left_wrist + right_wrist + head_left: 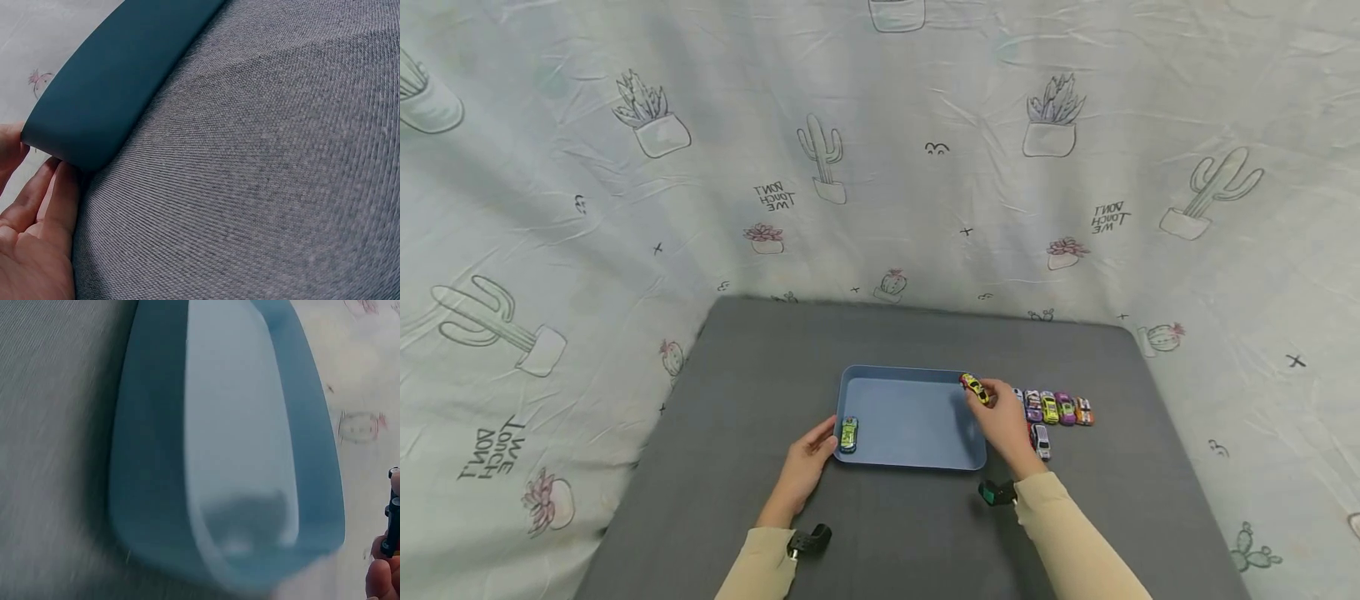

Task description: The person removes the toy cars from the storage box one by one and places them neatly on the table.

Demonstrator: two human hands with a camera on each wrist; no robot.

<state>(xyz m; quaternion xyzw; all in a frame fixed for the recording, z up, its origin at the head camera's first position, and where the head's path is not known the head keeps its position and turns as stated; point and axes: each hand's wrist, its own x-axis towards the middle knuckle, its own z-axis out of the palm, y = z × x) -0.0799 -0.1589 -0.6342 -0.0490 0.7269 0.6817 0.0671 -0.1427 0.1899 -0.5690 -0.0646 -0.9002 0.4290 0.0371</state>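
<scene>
A blue rectangular tray (pixel 910 421) lies on the grey table. At its left front corner my left hand (pixel 805 467) holds the rim; in the left wrist view the thumb and fingers (pixel 59 200) are at the tray's corner (pixel 94 106). Inside the tray, near that hand, sits a green toy car (pixel 848 435). My right hand (pixel 1003 421) pinches a yellow and red toy car (pixel 974 387) over the tray's far right corner. Only the dark underside and wheels of this held car (pixel 392 519) show at the right wrist view's edge.
Right of the tray stand several toy cars side by side, among them a yellow one (pixel 1049 408), a purple and green one (pixel 1066 408) and an orange one (pixel 1084 412). A white car (pixel 1041 442) stands nearer, partly beside my right hand. A patterned curtain (pixel 880 167) surrounds the table (pixel 775 350).
</scene>
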